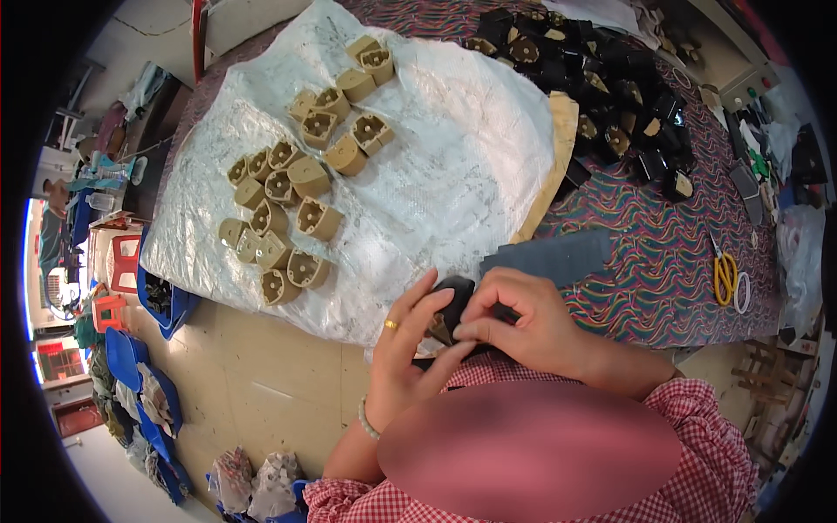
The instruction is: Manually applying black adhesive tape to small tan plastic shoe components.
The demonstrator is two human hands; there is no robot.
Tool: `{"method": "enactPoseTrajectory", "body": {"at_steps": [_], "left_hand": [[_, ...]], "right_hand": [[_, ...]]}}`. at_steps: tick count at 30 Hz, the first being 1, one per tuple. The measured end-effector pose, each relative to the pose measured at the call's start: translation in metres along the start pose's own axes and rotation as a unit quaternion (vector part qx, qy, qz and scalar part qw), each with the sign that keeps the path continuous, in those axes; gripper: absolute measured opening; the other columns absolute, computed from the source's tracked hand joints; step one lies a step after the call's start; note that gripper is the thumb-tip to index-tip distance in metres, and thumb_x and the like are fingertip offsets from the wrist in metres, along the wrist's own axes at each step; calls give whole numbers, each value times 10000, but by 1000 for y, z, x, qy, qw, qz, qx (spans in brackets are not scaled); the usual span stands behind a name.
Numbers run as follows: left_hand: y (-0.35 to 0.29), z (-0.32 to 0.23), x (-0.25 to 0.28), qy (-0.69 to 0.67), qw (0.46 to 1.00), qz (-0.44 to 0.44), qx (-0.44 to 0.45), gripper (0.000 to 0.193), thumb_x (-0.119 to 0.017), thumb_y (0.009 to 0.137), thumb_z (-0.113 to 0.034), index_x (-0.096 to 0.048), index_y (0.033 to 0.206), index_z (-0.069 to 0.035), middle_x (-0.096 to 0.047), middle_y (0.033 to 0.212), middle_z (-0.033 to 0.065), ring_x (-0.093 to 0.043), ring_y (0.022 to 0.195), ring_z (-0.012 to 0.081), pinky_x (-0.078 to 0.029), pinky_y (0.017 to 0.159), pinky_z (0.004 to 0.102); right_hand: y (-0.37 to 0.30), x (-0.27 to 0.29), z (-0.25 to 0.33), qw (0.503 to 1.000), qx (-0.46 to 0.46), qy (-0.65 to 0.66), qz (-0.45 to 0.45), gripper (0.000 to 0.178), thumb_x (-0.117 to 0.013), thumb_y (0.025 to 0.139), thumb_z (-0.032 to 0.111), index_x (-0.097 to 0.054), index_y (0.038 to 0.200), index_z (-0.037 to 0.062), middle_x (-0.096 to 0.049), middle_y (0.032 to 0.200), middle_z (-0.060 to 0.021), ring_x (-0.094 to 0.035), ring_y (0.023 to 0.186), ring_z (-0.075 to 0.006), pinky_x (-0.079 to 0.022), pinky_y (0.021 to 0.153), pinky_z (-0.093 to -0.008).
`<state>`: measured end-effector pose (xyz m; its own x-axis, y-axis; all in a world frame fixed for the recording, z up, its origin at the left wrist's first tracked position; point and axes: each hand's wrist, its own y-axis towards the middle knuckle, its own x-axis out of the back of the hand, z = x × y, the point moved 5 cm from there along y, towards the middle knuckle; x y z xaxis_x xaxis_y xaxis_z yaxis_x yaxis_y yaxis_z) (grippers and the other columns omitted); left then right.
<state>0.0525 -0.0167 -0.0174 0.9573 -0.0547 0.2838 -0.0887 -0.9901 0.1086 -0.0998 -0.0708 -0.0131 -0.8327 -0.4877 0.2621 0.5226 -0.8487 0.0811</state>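
Close to my body, at the table's front edge, I hold a small block with a black covering; a bit of its tan inside shows. My left hand, with a ring and a beaded bracelet, grips it from the left. From the right, the fingers of my right hand are pinched together at the covering's edge. Dark strips of sheet material lie just beyond my right hand. Several bare tan hollow blocks are spread over a white woven plastic sheet.
Many black-covered blocks are heaped at the far right on a wavy-patterned tablecloth. Yellow-handled scissors and a white ring lie at the right. Blue bins stand on the floor at left, near a red stool.
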Motion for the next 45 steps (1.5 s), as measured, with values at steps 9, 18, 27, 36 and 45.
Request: {"method": "enactPoseTrajectory", "body": {"at_steps": [9,18,27,36,45], "left_hand": [[-6,28,-9,-385,916,-72,87,506,-524,847,102,-432,1323,-41,-356,1452,219,-449,1287,273,-375,1064,404],[-7,1,-5,-224,972,-49,-61,514,-554,816,120,-457,1290,-54,-367,1416,264,-447,1286,341,-398,1044,434],[-23,22,-17,-463,885,35,44,521,-632,899,-138,-412,1370,-98,-420,1400,219,-461,1270,314,-403,1036,446],[-21,36,-22,-499,862,-4,93,528,-643,891,-102,-418,1363,-28,-475,1361,149,-484,1236,246,-392,1043,396],[-30,45,-16,-372,917,-129,59,478,-553,918,-69,-399,1370,-52,-475,1341,175,-513,1201,305,-489,953,473]], "right_hand": [[6,10,-6,999,41,10,-9,167,-714,840,140,-597,863,23,-589,819,-66,-593,730,-153,-483,651,-268],[2,8,2,992,127,-6,2,288,-793,718,77,-588,921,71,-571,964,-63,-566,846,-172,-463,716,-294],[-7,-22,-22,839,-118,502,171,562,-649,911,173,-410,1408,65,-517,1266,-65,-496,1176,-142,-428,989,-296],[0,-27,-37,874,-168,429,157,447,-509,987,311,-494,1294,-13,-480,1371,-148,-428,1298,-217,-318,1085,-356],[11,-1,-18,994,100,35,-30,402,-615,920,222,-528,1291,93,-449,1385,-106,-441,1284,-279,-355,1066,-412]]}}
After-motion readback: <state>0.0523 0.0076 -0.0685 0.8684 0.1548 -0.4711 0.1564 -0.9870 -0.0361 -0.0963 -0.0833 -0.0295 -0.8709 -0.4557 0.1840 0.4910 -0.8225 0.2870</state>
